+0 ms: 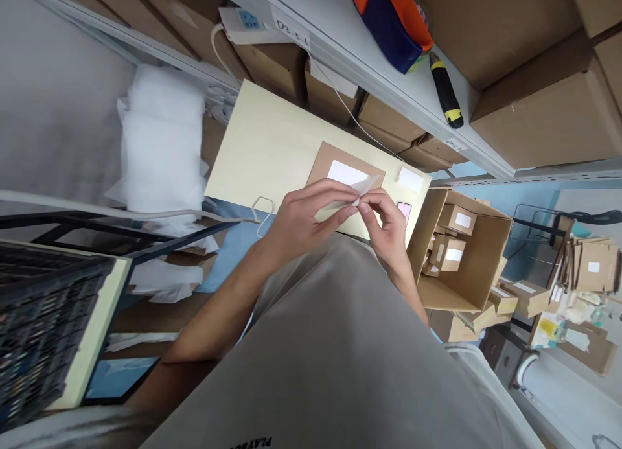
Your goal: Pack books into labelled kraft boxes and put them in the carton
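A small white paper sheet (365,184), perhaps a label, is pinched between my two hands above the table's near edge. My left hand (311,209) grips its left side between thumb and straight fingers. At the sheet's lower right edge, my right hand (383,219) closes thumb and forefinger on it. Just beyond the hands lies a flat brown cardboard box (322,162) with a white label (346,172) on top. The hands and the sheet cover part of this box.
A cream table (272,138) carries a phone (404,210) and a white slip (411,179) at right. A large open carton (447,297) holds several small boxes. Overhead, a shelf (330,31) bears a utility knife (446,89). A black crate (48,326) is at left.
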The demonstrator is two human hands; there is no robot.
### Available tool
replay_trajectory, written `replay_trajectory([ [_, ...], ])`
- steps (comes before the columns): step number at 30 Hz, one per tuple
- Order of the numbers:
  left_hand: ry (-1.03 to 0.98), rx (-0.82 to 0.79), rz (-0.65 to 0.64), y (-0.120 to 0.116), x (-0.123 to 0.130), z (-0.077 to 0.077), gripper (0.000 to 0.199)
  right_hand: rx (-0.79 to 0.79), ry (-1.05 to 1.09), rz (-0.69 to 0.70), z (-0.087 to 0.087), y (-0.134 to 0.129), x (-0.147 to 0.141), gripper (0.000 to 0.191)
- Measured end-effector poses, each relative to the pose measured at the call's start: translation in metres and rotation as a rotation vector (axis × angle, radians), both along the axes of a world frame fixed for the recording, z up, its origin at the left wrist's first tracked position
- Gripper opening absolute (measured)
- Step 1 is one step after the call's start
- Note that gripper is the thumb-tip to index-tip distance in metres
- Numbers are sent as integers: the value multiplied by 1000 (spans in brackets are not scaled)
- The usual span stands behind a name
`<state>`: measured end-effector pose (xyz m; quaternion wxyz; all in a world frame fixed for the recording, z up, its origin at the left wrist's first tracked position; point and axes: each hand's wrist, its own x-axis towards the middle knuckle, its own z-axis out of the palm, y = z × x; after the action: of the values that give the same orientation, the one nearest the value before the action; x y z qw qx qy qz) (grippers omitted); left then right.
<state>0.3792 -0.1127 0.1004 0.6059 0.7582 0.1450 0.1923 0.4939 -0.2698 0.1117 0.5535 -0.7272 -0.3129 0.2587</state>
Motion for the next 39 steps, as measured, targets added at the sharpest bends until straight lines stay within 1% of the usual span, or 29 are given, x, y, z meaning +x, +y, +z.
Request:
replay_trajectory([
  [3,12,18,3,0,-2,2,36,-14,-16,3,0,0,-2,34],
  [7,4,41,1,1,-5,1,35,-2,-17,6,1,0,-3,32],
  [13,23,-4,17,2,-8,2,39,-25,-6,11,3,2,-6,36],
  [15,22,-53,23,1,-9,2,39,-23,-12,10,3,2,-7,35],
  [17,39,-137,33,0,-10,1,38,-16,-26,10,4,2,-9,33],
  [20,87,-317,61,-2,-10,-8,37,-20,-41,16,2,3,-12,28],
  [22,108,-442,94,-1,-8,-21,35,-35,-26,22,-4,3,-12,24],
  [24,115,-574,156,1,-5,-39,34,-51,-4,15,-15,3,-9,20],
  [27,89,-774,310,8,-5,-71,32,-86,1,-36,-40,-1,5,17],
  [30,67,-904,480,23,-19,-103,34,-164,19,-121,-69,-4,28,18],
  [33,73,-937,633,44,-49,-136,40,-208,94,-206,-95,0,51,23],
  [35,74,-910,738,61,-76,-156,44,-210,147,-285,-108,12,62,25],
  [37,62,-881,857,77,-106,-174,45,-194,183,-341,-119,34,65,26],
  [38,44,-883,935,85,-119,-180,44,-183,201,-339,-125,50,63,27],
  [39,17,-900,1026,92,-132,-184,42,-175,220,-304,-131,69,58,27],
])
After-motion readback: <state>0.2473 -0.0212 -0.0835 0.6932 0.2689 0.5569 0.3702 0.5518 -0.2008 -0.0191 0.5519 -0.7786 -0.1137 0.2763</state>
